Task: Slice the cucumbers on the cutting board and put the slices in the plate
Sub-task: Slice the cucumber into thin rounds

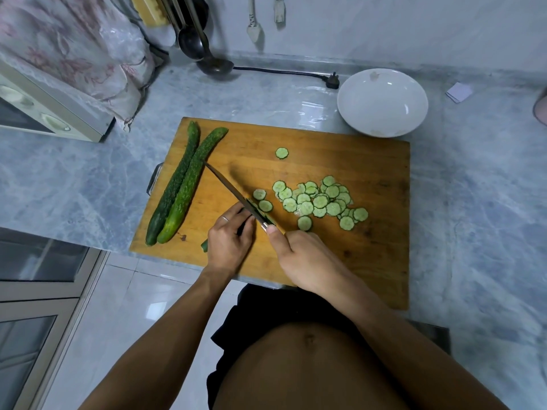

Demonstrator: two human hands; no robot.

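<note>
The left hand [229, 236] lies curled over the short remaining piece of a green cucumber [204, 246], pinning it to the rectangular wooden cutting board [370, 255]; only the cut stub shows at the heel of the hand, and a thin ring sits on one finger. The right hand [302, 255] is wrapped round the handle of a long narrow-bladed kitchen knife [233, 193], thumb laid along the top near the blade. The blade runs up and away from the hand, passing just beside the left fingertips, with its tip close to the whole cucumbers.

Two long whole dark-green bumpy cucumbers [177, 187] lie side by side and touching, beyond and to the left of the left hand, slanting across the left part of the board.

Beyond the right hand sits a loose heap of thin round pale-green cucumber slices [321, 201], overlapping too much for an exact count, roughly thirty. Two more slices [262, 200] lie just beside the blade, and one single slice [281, 153] lies alone farther out, well apart from the heap.

One white round ceramic plate [382, 102], deep like a bowl, stands off the board on the grey marble counter [473, 187], far beyond the right hand, holding no slices. One black ladle [214, 66] rests at the back wall.
</note>
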